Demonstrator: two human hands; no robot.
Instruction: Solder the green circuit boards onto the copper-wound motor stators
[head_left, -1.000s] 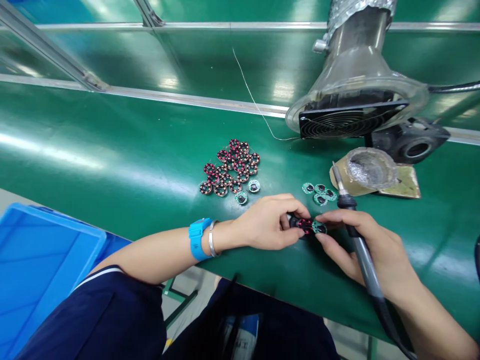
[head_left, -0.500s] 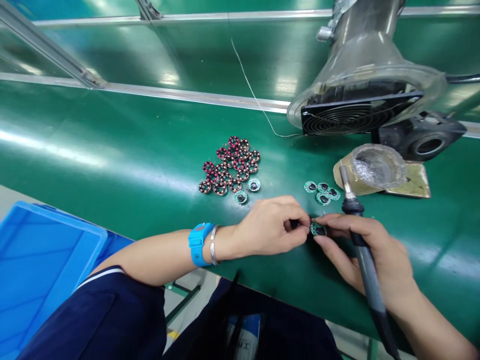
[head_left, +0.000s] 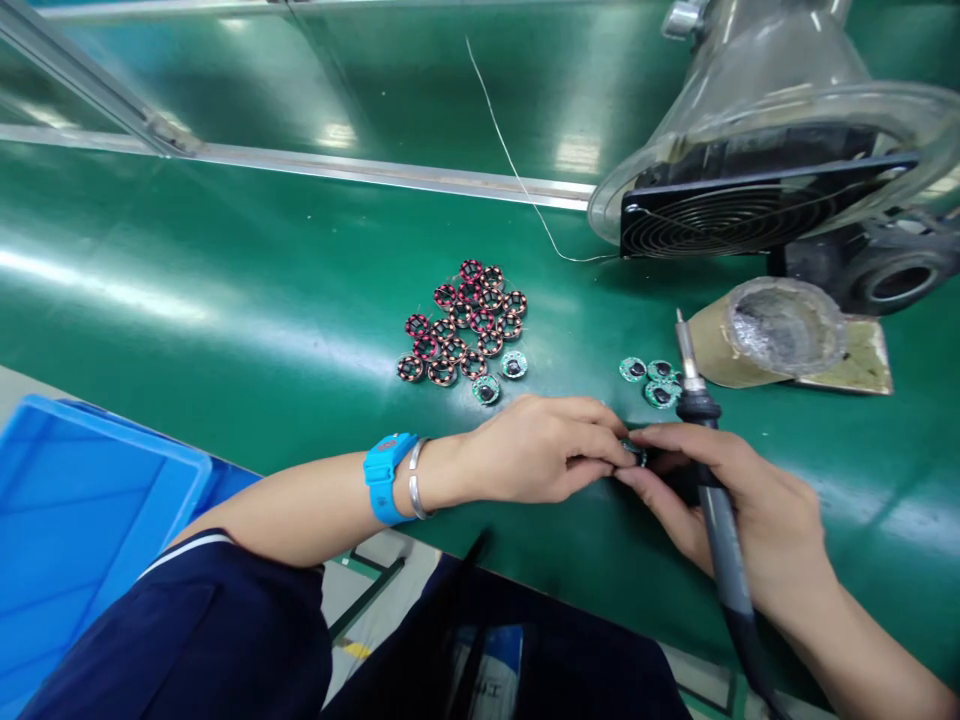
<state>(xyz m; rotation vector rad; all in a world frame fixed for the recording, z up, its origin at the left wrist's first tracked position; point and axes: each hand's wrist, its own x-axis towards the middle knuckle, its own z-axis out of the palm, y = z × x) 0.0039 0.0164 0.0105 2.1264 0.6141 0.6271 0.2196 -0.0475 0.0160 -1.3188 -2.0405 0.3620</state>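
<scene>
Left hand (head_left: 536, 450) moves further over the circuit board (head_left: 637, 455). Both grips pinch it; right hand (head_left: 772, 520) holds a soldering iron (head_left: 726, 540).

Bright, white glare across green tabletop (head_left: 225, 240), edges stretched

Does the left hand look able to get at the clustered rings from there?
Probably yes: the left hand is near the clustered rings, with just two green discs along their near edge. It is busy at a partly hidden disc, though, and would likely have to leave that first.
</scene>
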